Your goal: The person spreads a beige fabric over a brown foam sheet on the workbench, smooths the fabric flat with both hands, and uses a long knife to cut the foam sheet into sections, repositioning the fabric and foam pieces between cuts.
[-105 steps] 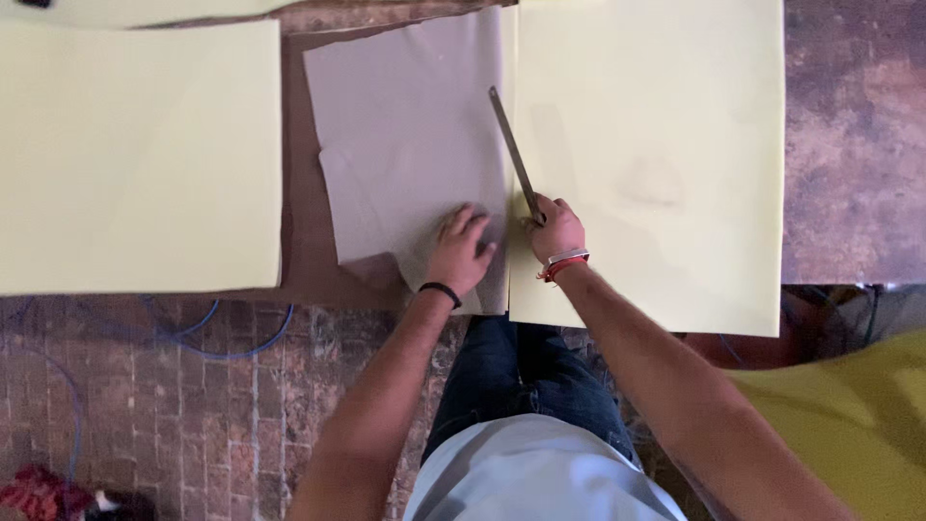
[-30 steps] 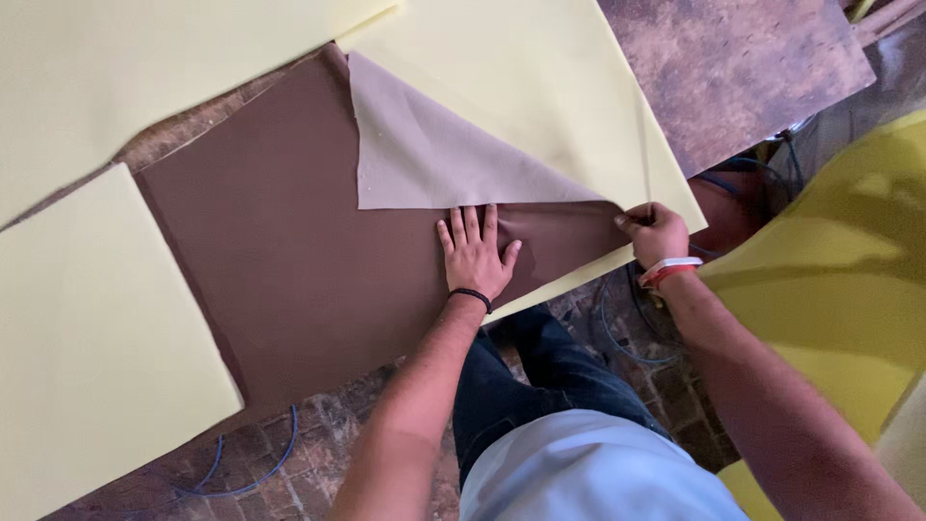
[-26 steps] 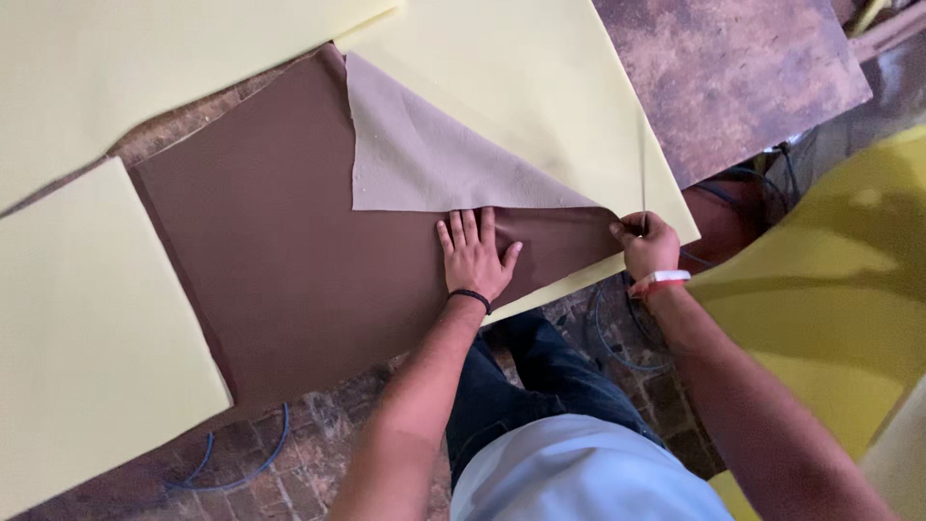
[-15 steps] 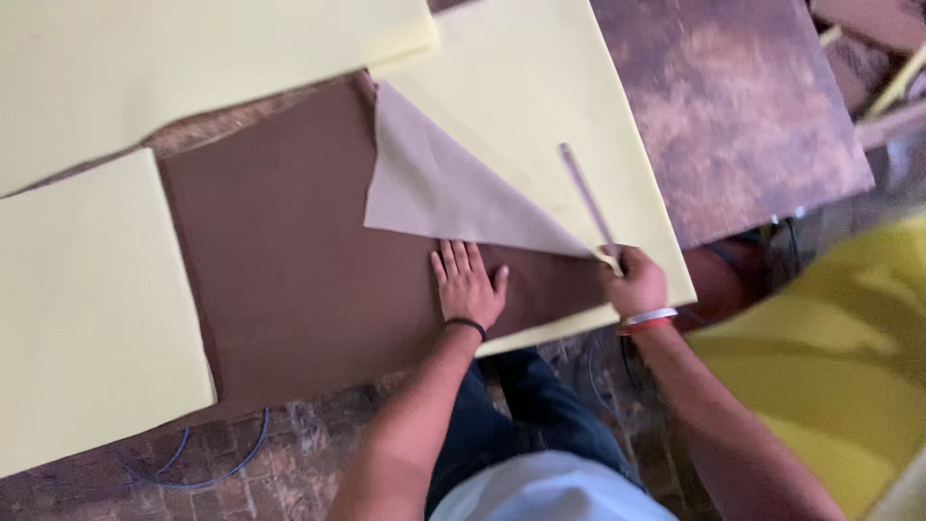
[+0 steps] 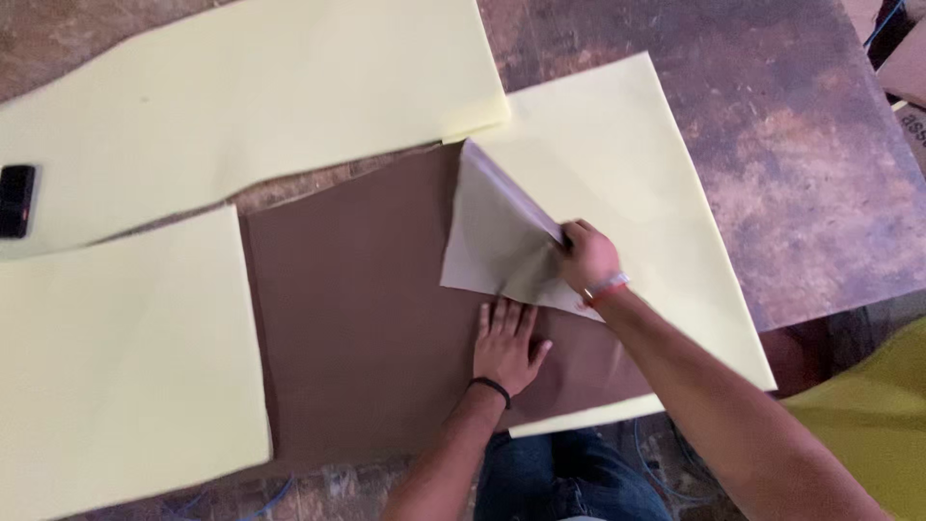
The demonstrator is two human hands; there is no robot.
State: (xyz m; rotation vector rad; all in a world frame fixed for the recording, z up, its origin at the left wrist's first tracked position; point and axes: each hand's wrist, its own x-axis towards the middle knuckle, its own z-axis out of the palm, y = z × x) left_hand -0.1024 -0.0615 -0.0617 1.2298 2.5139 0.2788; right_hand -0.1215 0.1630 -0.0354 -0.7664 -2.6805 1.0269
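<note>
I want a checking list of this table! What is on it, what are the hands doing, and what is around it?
Surface: worn brown table, mottled with pale patches.
Job's things: brown sheet lying flat, its corner turned over as a grey flap; it partly covers a pale yellow sheet.
Clutter: two more yellow sheets, one at the top, one at the left; a small black object on the top one.
Grippers: left hand pressed flat on the brown sheet; right hand closed at the flap's edge, what it holds is hidden.
Cables: blue cable on the floor.
Surroundings: brick floor, yellow material at the lower right.
</note>
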